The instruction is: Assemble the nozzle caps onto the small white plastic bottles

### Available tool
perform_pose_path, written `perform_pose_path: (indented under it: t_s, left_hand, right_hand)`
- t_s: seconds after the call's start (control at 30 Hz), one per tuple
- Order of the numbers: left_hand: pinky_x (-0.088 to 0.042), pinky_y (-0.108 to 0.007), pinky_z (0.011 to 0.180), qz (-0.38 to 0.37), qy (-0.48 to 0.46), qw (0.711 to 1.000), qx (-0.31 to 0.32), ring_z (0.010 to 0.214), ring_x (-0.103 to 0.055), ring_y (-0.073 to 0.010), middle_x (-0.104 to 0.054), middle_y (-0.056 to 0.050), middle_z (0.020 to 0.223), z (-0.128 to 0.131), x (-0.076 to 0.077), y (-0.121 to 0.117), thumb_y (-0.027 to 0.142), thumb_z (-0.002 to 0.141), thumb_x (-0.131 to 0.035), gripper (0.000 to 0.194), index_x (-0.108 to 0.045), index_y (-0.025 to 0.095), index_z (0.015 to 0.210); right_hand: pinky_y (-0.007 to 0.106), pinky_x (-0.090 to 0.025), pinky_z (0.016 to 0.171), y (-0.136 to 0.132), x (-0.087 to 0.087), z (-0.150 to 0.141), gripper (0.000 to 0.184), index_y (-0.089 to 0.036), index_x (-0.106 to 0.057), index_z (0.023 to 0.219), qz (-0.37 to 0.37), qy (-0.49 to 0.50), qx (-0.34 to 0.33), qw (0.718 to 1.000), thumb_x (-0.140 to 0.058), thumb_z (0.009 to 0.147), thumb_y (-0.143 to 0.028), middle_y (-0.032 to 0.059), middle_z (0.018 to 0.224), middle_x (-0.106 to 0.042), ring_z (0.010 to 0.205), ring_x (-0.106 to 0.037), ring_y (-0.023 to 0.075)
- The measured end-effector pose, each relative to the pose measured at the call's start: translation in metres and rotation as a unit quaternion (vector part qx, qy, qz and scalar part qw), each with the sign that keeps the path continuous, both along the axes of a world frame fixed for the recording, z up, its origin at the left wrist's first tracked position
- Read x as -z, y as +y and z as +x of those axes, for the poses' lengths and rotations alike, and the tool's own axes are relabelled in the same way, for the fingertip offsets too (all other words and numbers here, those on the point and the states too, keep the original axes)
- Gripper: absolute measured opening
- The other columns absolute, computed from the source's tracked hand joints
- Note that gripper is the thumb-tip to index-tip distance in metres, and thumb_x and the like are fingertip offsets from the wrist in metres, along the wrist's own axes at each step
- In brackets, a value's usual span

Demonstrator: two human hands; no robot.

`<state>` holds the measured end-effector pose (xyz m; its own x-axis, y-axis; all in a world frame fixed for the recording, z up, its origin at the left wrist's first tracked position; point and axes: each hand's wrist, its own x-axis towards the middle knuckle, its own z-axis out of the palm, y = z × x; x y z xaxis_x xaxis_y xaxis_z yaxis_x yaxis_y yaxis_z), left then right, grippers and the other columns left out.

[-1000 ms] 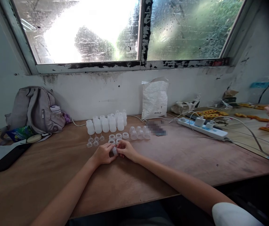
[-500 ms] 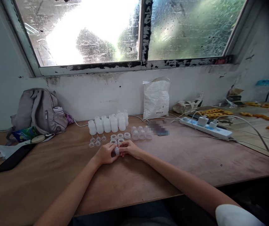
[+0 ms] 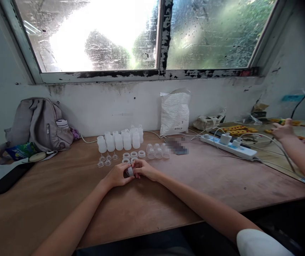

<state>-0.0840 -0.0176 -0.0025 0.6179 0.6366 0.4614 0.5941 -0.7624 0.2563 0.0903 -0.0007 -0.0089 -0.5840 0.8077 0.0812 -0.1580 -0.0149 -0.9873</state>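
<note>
My left hand (image 3: pixel 117 175) and my right hand (image 3: pixel 145 168) meet at the middle of the wooden table (image 3: pixel 61 199), fingers pinched together on one small white ring-shaped cap (image 3: pixel 130 171). Just beyond them lie white rings (image 3: pixel 133 154), clear teats (image 3: pixel 106 160) and clear domed caps (image 3: pixel 156 151). Behind those stands a cluster of small white bottles (image 3: pixel 120 140).
A grey backpack (image 3: pixel 38 122), a green packet and a dark flat object (image 3: pixel 5 182) sit at the left. A white bag (image 3: pixel 175 112) leans on the wall. A power strip (image 3: pixel 228 145) with cables lies at the right, where another person's hand (image 3: pixel 283 129) reaches over yellow parts.
My hands stay together on the cap, turning it slightly. The other person's arm at the right has stretched further forward over the far table.
</note>
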Motion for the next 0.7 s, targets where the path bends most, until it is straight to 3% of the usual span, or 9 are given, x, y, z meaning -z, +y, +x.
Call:
perform_pose_path:
  t_s: [0.27,0.7]
  left_hand:
    - [-0.046,-0.030,0.073,0.002,0.024,0.999,-0.031,0.083,-0.056,-0.0194,-0.058,-0.006,0.092,0.002,-0.003,0.000,0.047,0.074,-0.052,0.042,-0.052,0.017,0.103]
    - [-0.045,-0.032,0.080,0.044,0.073,0.995,-0.054,0.092,-0.056,-0.0211,-0.059,-0.007,0.100,-0.001,-0.001,0.002,0.056,0.074,-0.046,0.050,-0.048,0.019,0.108]
  right_hand:
    - [0.016,-0.039,0.039,-0.003,-0.002,0.001,0.014,-0.016,-0.047,0.072,-0.014,0.030,0.013,0.999,-0.054,0.060,-0.013,-0.0065,0.052,-0.050,0.042,-0.050,0.0064]
    - [0.019,-0.042,0.039,-0.011,-0.001,-0.002,0.038,-0.019,-0.042,0.078,0.081,-0.006,0.048,0.996,-0.070,0.056,-0.031,-0.0069,0.064,-0.050,0.043,-0.049,0.0058]
